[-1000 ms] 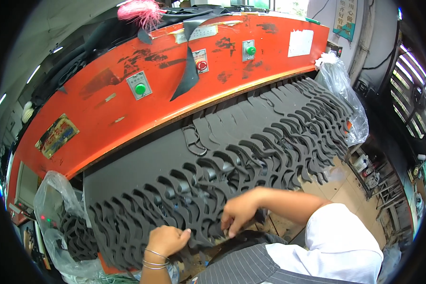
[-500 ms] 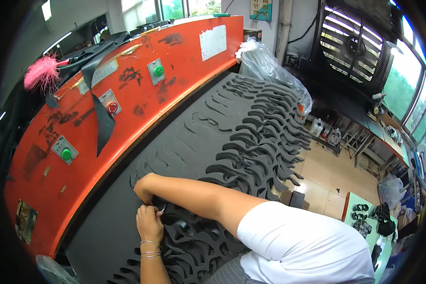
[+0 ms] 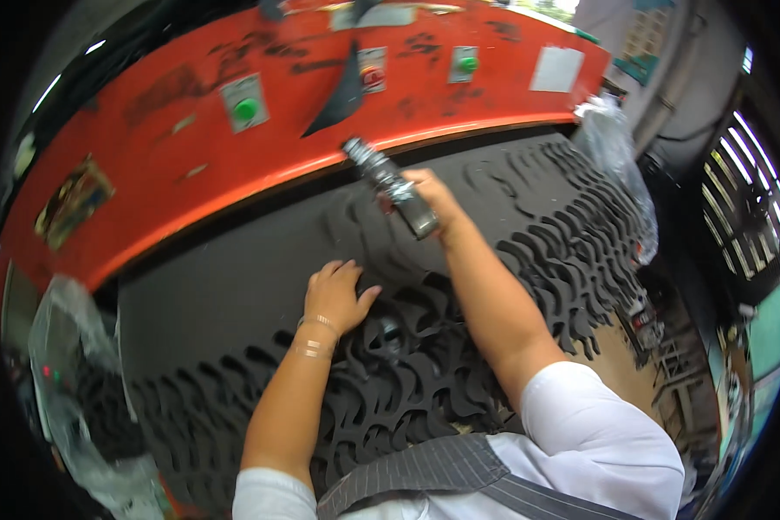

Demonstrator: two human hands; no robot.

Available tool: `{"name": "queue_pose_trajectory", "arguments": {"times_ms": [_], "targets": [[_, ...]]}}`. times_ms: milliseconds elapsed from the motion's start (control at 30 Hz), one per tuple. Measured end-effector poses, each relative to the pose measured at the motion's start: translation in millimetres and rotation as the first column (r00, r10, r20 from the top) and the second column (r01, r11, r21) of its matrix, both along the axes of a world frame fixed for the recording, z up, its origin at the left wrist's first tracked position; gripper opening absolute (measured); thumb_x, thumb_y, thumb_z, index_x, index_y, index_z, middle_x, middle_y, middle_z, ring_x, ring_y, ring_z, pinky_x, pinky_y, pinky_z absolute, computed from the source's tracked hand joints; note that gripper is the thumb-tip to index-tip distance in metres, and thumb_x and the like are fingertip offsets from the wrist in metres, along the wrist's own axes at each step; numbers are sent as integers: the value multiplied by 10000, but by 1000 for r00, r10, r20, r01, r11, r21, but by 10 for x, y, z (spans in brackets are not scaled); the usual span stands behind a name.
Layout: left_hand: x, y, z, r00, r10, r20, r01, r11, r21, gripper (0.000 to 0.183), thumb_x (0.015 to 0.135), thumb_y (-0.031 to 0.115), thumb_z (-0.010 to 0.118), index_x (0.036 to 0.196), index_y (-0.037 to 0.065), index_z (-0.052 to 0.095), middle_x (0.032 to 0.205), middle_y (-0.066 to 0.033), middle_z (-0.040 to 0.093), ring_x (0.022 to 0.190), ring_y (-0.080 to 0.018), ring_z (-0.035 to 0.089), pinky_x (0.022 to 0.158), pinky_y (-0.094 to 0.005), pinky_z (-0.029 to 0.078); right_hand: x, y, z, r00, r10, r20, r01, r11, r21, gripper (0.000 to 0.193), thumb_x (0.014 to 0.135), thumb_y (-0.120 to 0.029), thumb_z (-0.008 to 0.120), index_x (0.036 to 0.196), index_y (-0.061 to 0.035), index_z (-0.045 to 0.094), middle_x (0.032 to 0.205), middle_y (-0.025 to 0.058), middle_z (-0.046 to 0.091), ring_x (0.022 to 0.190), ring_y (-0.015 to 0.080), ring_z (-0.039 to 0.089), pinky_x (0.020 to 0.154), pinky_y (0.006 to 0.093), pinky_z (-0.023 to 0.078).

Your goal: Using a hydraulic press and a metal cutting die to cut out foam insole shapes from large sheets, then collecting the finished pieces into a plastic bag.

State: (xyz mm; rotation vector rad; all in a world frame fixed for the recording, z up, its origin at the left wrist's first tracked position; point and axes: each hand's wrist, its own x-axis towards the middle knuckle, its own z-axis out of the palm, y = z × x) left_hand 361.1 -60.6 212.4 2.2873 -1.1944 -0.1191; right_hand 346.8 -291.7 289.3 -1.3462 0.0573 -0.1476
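Observation:
My right hand [image 3: 433, 201] is closed round a dark oblong block [image 3: 418, 217] with a shiny, white-flecked upper part, held tilted above the dark grey sheet [image 3: 225, 251]. Motion smears the block, so its exact kind is not clear. Fingers slightly spread, my left hand [image 3: 336, 295] lies on the sheet and holds nothing that I can see. Curved outlines [image 3: 364, 221] mark the sheet just beyond it. Near my left thumb, a small shiny object [image 3: 392, 334] sits among the wavy dark cut strips [image 3: 399, 373]; blur hides its details.
A long red machine beam [image 3: 303, 156] with green and red buttons runs behind the sheet. A dark pointed flap [image 3: 338, 100] hangs down its front. Clear plastic bags are at the left [image 3: 69, 347] and far right [image 3: 611, 139]. More wavy strips [image 3: 572, 234] line the right side.
My view has swung left. My right hand, earlier low beside the left hand, is now raised farther away with the dark block in it. My left hand has changed from pinching to lying flat.

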Motion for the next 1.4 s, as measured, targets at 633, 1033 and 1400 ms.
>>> {"name": "queue_pose_trajectory", "arguments": {"times_ms": [633, 1033, 1400], "targets": [[368, 347, -327, 890, 369, -267, -426, 883, -198, 493, 960, 357, 485, 1302, 4, 533, 1298, -223, 546, 1246, -337, 481, 1083, -415, 281, -497, 1034, -644, 992, 54, 118, 95, 322, -942, 809, 638, -420, 821, 1241, 30, 524, 1163, 164, 585, 1118, 309, 520, 968, 416, 373], [417, 423, -246, 939, 277, -202, -313, 934, -175, 511, 906, 209, 526, 1370, 8, 456, 1305, -180, 557, 1250, -257, 497, 1105, -424, 231, -340, 1064, -715, 963, 115, 245, 185, 379, -907, 545, 625, -287, 819, 1067, -15, 656, 936, 72, 663, 968, 227, 574, 878, 384, 421], [749, 312, -164, 942, 253, -219, -283, 952, -114, 550, 905, 258, 556, 1374, -7, 444, 1311, -166, 558, 1219, -278, 521, 1084, -425, 276, -13, 947, -717, 982, 66, 175, 132, 416, -900, 551, 592, -287, 824, 1058, -41, 662, 1003, 34, 662, 997, 223, 556, 907, 391, 405]]}}
